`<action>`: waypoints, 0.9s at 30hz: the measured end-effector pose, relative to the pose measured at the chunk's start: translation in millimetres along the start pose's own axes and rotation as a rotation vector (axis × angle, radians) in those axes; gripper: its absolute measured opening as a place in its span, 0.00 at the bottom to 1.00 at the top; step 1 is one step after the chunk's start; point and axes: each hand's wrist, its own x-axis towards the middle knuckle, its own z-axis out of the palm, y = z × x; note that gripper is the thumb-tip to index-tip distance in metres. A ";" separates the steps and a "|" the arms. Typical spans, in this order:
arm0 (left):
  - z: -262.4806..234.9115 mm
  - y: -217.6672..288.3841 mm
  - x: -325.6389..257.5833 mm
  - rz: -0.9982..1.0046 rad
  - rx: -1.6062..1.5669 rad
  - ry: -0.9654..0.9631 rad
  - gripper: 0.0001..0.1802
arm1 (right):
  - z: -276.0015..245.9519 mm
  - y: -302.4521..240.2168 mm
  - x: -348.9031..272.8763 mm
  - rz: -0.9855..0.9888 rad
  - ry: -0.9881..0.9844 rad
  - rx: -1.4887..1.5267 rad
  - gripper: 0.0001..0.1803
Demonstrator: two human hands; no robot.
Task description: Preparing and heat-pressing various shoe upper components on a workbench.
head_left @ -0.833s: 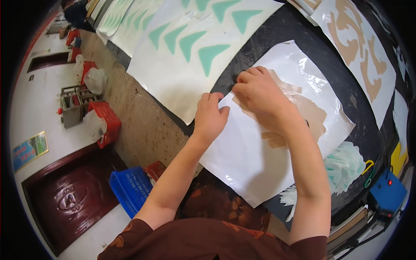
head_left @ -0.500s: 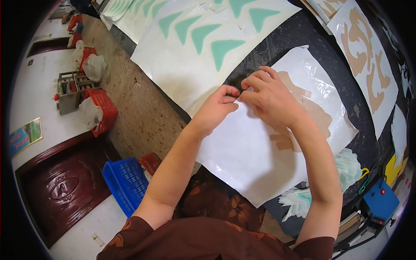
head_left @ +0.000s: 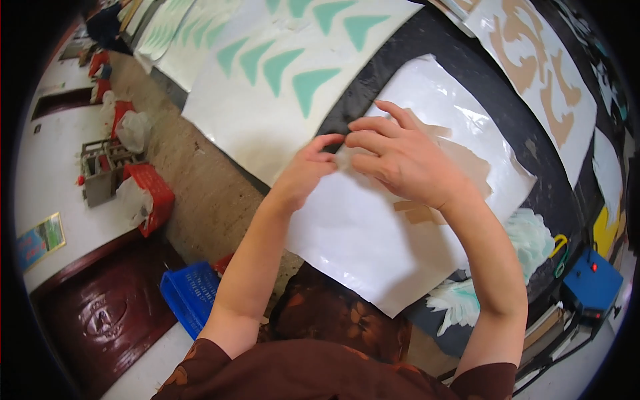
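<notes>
A glossy white sheet (head_left: pixel 373 240) with tan cut-out shapes (head_left: pixel 470 163) lies on the dark worktable (head_left: pixel 427 53). My left hand (head_left: pixel 307 167) pinches the sheet's near-left edge with thumb and fingertips. My right hand (head_left: pixel 400 157) rests right beside it, fingers curled on the same edge and covering part of the tan shapes. The two hands nearly touch at the fingertips. What lies under my right palm is hidden.
A large white sheet with green triangular shapes (head_left: pixel 287 67) lies to the left. Another sheet with tan shapes (head_left: pixel 540 73) lies at the upper right. Pale green scraps (head_left: pixel 527 240) and a blue box (head_left: pixel 590 283) sit at right. A blue crate (head_left: pixel 190 293) and red basket (head_left: pixel 150 193) stand on the floor.
My left hand slid up the sheet from its flat middle to the edge and met my right hand's fingertips there. The view has moved closer to the sheet.
</notes>
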 end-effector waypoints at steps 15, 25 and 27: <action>-0.5 -18.4 5.5 0.104 0.436 0.229 0.21 | -29.0 -31.5 -102.1 1.158 0.933 0.621 0.06; -5.9 -20.2 6.3 0.125 0.450 0.231 0.20 | -17.5 -21.3 -179.5 1.462 0.674 0.374 0.12; 12.4 -18.9 7.6 0.482 0.885 0.445 0.21 | -18.2 -21.6 -184.4 1.458 0.649 0.331 0.14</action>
